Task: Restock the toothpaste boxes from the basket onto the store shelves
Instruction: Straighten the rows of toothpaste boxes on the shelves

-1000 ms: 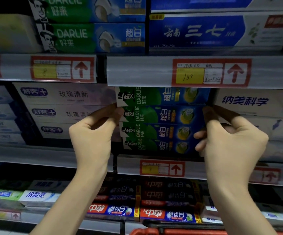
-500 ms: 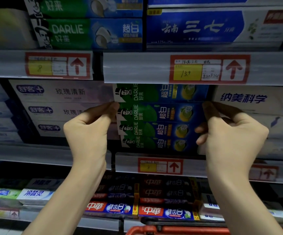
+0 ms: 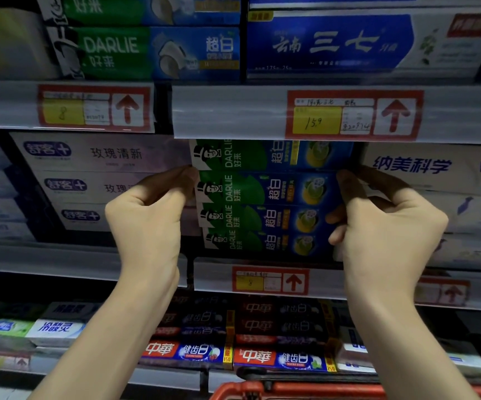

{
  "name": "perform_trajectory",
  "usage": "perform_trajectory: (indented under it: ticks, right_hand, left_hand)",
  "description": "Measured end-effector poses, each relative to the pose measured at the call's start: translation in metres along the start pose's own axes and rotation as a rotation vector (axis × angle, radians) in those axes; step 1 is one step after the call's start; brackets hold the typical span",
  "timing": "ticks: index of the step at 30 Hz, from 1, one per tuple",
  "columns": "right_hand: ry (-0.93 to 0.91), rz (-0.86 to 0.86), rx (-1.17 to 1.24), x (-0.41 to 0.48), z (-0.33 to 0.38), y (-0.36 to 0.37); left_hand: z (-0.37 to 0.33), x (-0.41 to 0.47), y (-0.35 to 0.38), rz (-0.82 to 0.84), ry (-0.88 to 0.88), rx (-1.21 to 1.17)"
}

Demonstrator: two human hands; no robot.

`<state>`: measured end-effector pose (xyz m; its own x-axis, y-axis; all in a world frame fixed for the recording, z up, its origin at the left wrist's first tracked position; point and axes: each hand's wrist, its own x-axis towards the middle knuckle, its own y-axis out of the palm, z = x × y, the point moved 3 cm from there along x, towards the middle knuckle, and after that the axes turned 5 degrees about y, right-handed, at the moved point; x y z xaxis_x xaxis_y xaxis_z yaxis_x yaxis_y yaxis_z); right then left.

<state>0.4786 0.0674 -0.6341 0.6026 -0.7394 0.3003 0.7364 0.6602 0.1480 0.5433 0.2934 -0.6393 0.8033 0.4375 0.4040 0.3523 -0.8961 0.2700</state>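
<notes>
Green toothpaste boxes [image 3: 262, 194] fill shelf [image 3: 213, 275], left hand [image 3: 147, 217], right hand [image 3: 389, 226] gripping.

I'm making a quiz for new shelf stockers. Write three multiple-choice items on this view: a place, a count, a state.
1. The red basket shows at: A top edge; B bottom edge; C left edge.
2. Boxes in the green Darlie stack: A two; B six; C four.
3. The left hand and right hand: A grip the stack's ends; B hang idle; C hold a price tag.
Key: B, its rim crosses the bottom edge; C, four faces show; A, fingers curl at both ends.
</notes>
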Motion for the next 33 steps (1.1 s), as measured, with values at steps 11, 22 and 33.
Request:
perform_trajectory:
  ticks: [11,22,33]
  right_hand:
    - [-0.012,0.013,-0.009,-0.001,0.003,0.002]
    - [0.030,0.052,-0.026,0.007,-0.007,0.003]
    - [-0.040,-0.035,-0.017,0.014,-0.014,0.000]
  left_hand:
    - [-0.011,-0.003,0.001,0.001,0.054,0.063]
    - [-0.009,-0.004,0.003,-0.020,0.056,0.063]
    - [-0.005,-0.001,0.001,-0.006,0.086,0.102]
